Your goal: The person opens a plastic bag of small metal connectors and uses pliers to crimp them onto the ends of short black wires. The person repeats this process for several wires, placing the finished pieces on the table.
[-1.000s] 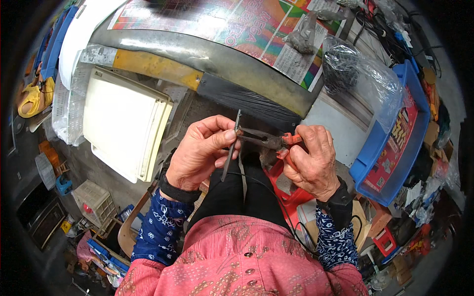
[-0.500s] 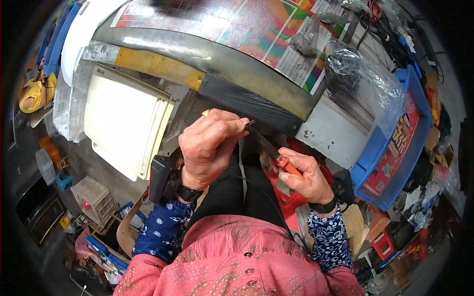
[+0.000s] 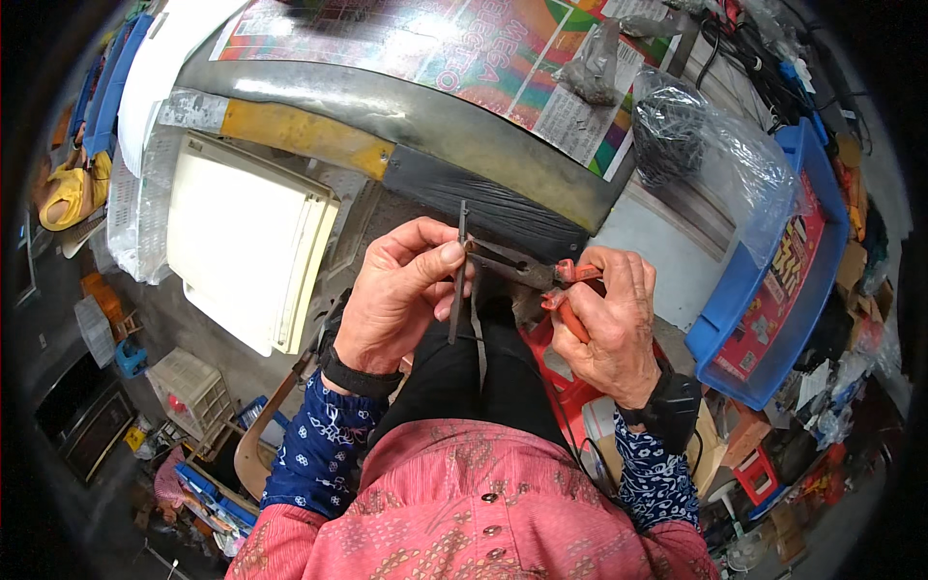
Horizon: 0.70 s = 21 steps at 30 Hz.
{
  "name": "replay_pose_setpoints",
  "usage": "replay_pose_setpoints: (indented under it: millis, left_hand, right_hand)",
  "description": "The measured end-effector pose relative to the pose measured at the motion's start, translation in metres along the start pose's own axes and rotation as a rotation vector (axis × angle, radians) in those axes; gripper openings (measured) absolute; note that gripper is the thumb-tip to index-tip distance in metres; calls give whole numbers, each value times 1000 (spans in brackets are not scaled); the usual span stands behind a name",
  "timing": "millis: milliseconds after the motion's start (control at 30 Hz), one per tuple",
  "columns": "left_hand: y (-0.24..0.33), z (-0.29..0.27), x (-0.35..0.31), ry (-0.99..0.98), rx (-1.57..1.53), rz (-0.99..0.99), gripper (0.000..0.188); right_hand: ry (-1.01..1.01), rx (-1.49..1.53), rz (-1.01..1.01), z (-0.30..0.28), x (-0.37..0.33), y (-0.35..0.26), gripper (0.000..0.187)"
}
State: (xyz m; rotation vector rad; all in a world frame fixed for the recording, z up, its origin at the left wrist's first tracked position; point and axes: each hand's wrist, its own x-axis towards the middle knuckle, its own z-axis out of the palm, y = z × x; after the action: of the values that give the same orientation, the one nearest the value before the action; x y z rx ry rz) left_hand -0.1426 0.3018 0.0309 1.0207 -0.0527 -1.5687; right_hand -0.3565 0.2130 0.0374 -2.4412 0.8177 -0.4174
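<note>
My left hand pinches a thin, dark, straight strip between thumb and fingers, over my lap. The strip stands nearly upright in the picture, with a small nub close to its upper end. My right hand is wrapped round the red handles of a pair of pliers. Handles and long dark jaws are spread apart. The jaw tips point left and reach the strip beside my left thumb; whether they touch it I cannot tell.
Ahead is a workbench topped with a colourful printed sheet, its edge partly wrapped in black plastic. A clear bag of black parts and a blue tray are on the right. A cream plastic panel stands left; a red stool is below.
My left hand has turned, so the strip now shows at full length. The pliers have swung more level and spread apart, and my right hand has shifted slightly up and right.
</note>
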Motion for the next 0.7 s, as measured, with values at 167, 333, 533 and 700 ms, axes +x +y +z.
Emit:
replay_pose_setpoints:
  millis: [167, 333, 533, 700]
  left_hand:
    - [1, 1, 3, 0, 29, -52, 10]
    - [3, -1, 5, -21, 53, -120, 11]
    - [0, 3, 7, -69, 59, -91, 12]
    - [-7, 8, 6, 25, 253, 61, 12]
  right_hand:
    - [0, -18, -26, -1, -1, 4, 23]
    - [15, -24, -88, 0, -1, 15, 22]
    - [-22, 62, -102, 6, -8, 26, 16]
    - [-68, 304, -6, 14, -12, 26, 11]
